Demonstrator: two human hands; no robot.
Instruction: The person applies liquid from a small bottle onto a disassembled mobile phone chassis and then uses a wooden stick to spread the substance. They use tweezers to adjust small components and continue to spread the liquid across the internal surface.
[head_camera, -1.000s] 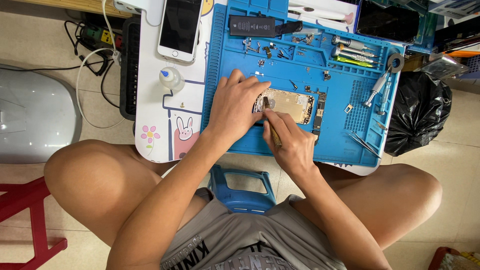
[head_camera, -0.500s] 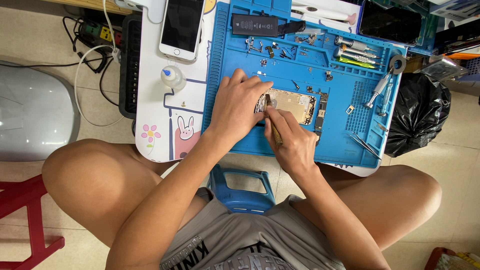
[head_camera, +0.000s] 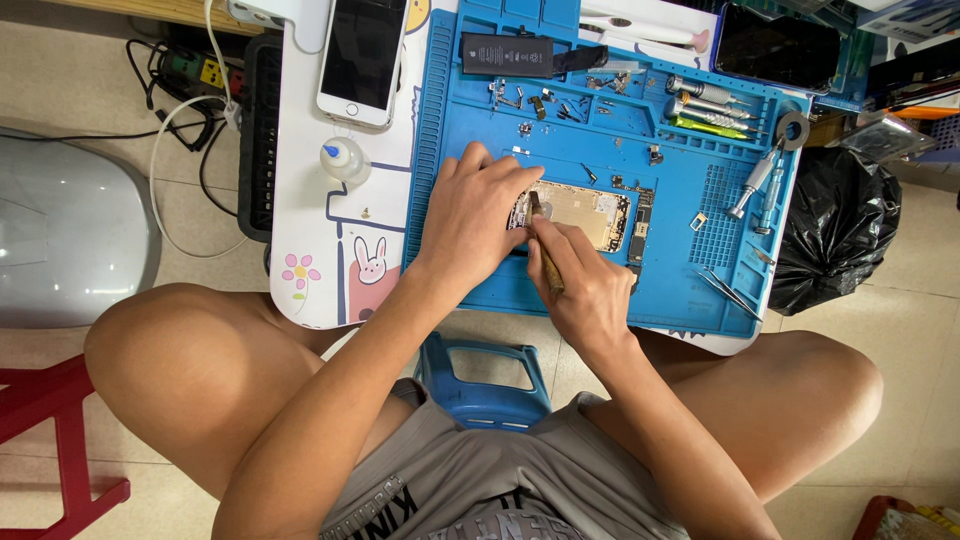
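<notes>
Left hand (head_camera: 478, 222) lies flat, fingers spread, pressing the near end of the opened phone (head_camera: 580, 212) on the blue mat (head_camera: 680, 280). Right hand (head_camera: 585, 285), just beside it, has its grip closed on a brown tool (head_camera: 545, 255), tip inside the phone. Screwdrivers (head_camera: 705, 108) lie well beyond, tweezers (head_camera: 730, 293) right.

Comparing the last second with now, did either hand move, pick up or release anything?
Almost nothing changed. The left hand still presses on the opened phone on the blue mat, and the right hand still holds the brown tool with its tip in the phone's left end. Nothing was picked up or let go; only the view shifted slightly.
</notes>
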